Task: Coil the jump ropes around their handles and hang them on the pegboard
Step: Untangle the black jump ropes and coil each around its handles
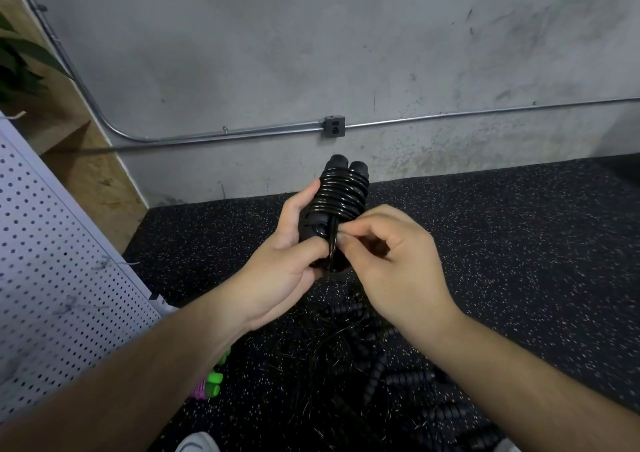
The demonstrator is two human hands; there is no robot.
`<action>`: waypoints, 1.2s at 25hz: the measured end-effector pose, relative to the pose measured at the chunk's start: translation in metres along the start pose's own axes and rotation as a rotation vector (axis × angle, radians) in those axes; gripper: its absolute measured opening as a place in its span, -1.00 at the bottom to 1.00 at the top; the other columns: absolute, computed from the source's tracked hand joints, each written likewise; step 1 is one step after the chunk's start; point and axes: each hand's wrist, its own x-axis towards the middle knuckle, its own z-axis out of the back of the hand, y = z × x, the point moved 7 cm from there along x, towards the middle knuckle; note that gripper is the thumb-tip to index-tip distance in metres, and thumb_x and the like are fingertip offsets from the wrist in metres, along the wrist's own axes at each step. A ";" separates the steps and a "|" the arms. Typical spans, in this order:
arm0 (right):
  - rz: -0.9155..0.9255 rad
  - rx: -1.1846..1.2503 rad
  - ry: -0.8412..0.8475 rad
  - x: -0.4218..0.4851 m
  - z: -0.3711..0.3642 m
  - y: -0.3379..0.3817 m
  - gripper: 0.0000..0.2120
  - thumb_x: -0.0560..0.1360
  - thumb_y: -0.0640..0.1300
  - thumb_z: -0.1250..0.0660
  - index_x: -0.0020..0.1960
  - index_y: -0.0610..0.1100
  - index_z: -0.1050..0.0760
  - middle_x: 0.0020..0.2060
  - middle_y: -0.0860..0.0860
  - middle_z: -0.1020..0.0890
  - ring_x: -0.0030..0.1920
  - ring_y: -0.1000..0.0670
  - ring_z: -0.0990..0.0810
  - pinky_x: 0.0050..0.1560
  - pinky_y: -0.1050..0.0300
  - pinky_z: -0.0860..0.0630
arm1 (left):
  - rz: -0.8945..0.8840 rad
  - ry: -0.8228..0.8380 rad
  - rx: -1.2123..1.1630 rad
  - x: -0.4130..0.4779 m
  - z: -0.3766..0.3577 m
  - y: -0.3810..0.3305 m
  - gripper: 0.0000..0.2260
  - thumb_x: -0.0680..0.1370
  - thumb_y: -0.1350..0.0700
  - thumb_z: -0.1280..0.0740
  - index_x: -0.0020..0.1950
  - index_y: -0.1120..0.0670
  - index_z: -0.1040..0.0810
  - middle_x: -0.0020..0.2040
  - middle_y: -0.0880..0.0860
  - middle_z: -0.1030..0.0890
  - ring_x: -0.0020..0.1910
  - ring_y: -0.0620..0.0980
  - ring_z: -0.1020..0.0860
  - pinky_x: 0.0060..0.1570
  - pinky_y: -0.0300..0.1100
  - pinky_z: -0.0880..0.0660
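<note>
A black jump rope (341,191) is coiled in tight turns around its two black handles, held upright at mid-frame. My left hand (287,261) grips the lower part of the handles, thumb along the left side of the coil. My right hand (388,264) pinches the loose end of the rope just below the coil. A white pegboard (52,278) leans at the left. More black jump ropes (374,365) with ribbed handles lie tangled on the floor below my hands.
A green and pink handle pair (209,385) lies on the speckled black rubber floor (519,243) near the pegboard's foot. A concrete wall with a metal conduit and outlet box (334,126) stands behind. A plant's leaves (20,67) show at top left.
</note>
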 end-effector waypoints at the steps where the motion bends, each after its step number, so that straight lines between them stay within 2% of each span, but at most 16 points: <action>1: 0.001 -0.014 -0.007 0.002 0.001 0.002 -0.91 0.49 -0.27 -0.47 -0.09 -0.11 -0.67 -0.15 0.13 -0.62 -0.09 0.06 -0.62 -0.08 0.19 -0.57 | -0.012 -0.009 0.001 0.001 0.002 -0.003 -0.26 0.57 0.50 -0.13 0.51 -0.26 -0.31 0.36 0.05 -0.59 0.34 0.01 -0.55 0.25 -0.04 -0.54; 3: 0.053 -0.036 0.058 0.005 0.000 0.009 -0.89 0.50 -0.27 -0.45 -0.03 -0.10 -0.63 -0.11 0.11 -0.62 -0.11 0.05 -0.62 -0.15 0.12 -0.57 | -0.040 -0.006 0.017 0.004 0.006 -0.011 -0.25 0.54 0.48 -0.19 0.52 -0.25 -0.30 0.36 0.04 -0.58 0.37 0.02 -0.53 0.35 0.00 -0.47; 5: 0.164 -0.100 0.169 0.010 -0.002 0.016 -0.80 0.53 -0.25 -0.41 0.13 -0.07 -0.63 0.00 0.12 -0.57 -0.11 0.08 -0.59 -0.18 0.23 -0.53 | -0.045 0.015 0.046 0.005 0.011 -0.014 -0.24 0.51 0.44 -0.23 0.52 -0.27 -0.29 0.39 0.04 -0.56 0.38 0.01 -0.52 0.38 0.00 -0.43; 7: 0.323 -0.293 0.273 0.016 -0.006 0.020 -0.75 0.56 -0.19 -0.40 0.22 -0.03 -0.64 0.08 0.12 -0.50 -0.11 0.15 -0.49 -0.09 0.32 -0.44 | -0.027 0.039 0.098 0.006 0.013 -0.012 -0.24 0.52 0.44 -0.24 0.51 -0.29 -0.31 0.40 0.04 -0.55 0.38 0.03 -0.52 0.39 0.02 -0.43; 10: 0.435 -0.445 0.389 0.023 -0.012 0.015 -0.79 0.54 -0.14 -0.43 0.16 0.00 -0.68 0.08 0.09 -0.50 -0.04 0.17 -0.33 0.03 0.32 -0.31 | -0.007 0.102 0.219 0.007 0.012 -0.009 -0.24 0.47 0.41 -0.27 0.49 -0.30 -0.36 0.45 -0.01 -0.48 0.42 0.05 -0.47 0.44 0.09 -0.39; 12: 0.434 -0.419 0.431 0.027 -0.011 0.013 -0.80 0.53 -0.13 -0.44 0.14 0.00 -0.69 0.06 0.10 -0.53 0.02 0.12 -0.36 0.09 0.30 -0.33 | 0.021 0.135 0.219 0.006 0.009 -0.009 -0.26 0.45 0.40 -0.27 0.49 -0.26 -0.38 0.47 0.06 -0.43 0.35 0.06 -0.52 0.32 0.05 -0.50; 14: 0.435 -0.414 0.450 0.032 -0.010 0.011 -0.82 0.54 -0.12 -0.43 0.12 0.00 -0.70 0.00 0.12 -0.56 0.03 0.04 -0.42 0.11 0.17 -0.41 | 0.063 0.175 0.233 0.004 0.004 -0.006 -0.30 0.46 0.40 -0.26 0.50 -0.18 -0.37 0.36 0.22 -0.49 0.17 0.16 -0.59 0.20 0.13 -0.57; 16: 0.501 -0.472 0.492 0.033 -0.011 0.012 -0.85 0.53 -0.11 -0.43 0.08 -0.02 -0.71 -0.05 0.11 -0.58 0.01 0.01 -0.44 0.05 0.08 -0.47 | 0.107 0.197 0.279 0.003 0.001 0.001 -0.35 0.48 0.38 -0.27 0.47 -0.13 -0.38 0.26 0.30 -0.53 0.08 0.23 -0.62 0.22 0.25 -0.55; 18: 0.612 -0.552 0.542 0.029 -0.015 0.013 -0.87 0.52 -0.10 -0.42 0.01 -0.06 -0.72 -0.08 0.09 -0.58 0.01 -0.01 -0.45 0.00 0.04 -0.50 | 0.157 0.204 0.296 0.004 0.002 0.007 -0.40 0.53 0.41 -0.26 0.46 -0.11 -0.37 0.21 0.31 -0.57 0.05 0.26 -0.65 0.19 0.21 -0.56; 22: 0.763 -0.650 0.526 0.022 -0.023 0.012 -0.83 0.57 -0.16 -0.32 -0.04 -0.17 -0.69 -0.04 0.04 -0.62 0.09 -0.05 -0.52 0.07 0.02 -0.52 | 0.219 0.201 0.303 0.008 0.008 0.012 -0.43 0.59 0.49 -0.15 0.46 -0.03 -0.37 0.12 0.22 -0.61 0.03 0.28 -0.66 0.06 0.04 -0.63; 26: 0.885 -0.725 0.483 0.008 -0.031 0.006 -0.83 0.56 -0.21 -0.29 -0.07 -0.22 -0.65 -0.09 -0.05 -0.63 0.01 -0.11 -0.60 0.08 -0.02 -0.56 | 0.280 0.244 0.324 0.005 0.009 0.018 -0.43 0.60 0.47 -0.16 0.49 -0.03 -0.35 0.09 0.26 -0.64 0.04 0.29 -0.65 0.03 0.02 -0.62; 28: 0.904 -0.758 0.453 0.005 -0.032 0.005 -0.85 0.56 -0.21 -0.29 -0.06 -0.23 -0.62 -0.09 -0.08 -0.62 -0.05 -0.12 -0.61 0.01 0.00 -0.57 | 0.306 0.265 0.304 0.005 0.011 0.018 -0.44 0.55 0.42 -0.21 0.47 -0.05 -0.38 0.11 0.28 -0.64 0.05 0.30 -0.65 0.03 0.04 -0.62; 30: 0.854 -0.774 0.434 0.005 -0.031 0.007 -0.83 0.57 -0.19 -0.25 -0.05 -0.23 -0.59 -0.08 -0.10 -0.61 -0.15 -0.10 -0.60 -0.17 0.03 -0.58 | 0.338 0.303 0.322 0.004 0.011 0.021 -0.49 0.51 0.42 -0.22 0.40 0.03 -0.42 0.10 0.31 -0.64 0.03 0.28 -0.66 0.05 0.08 -0.62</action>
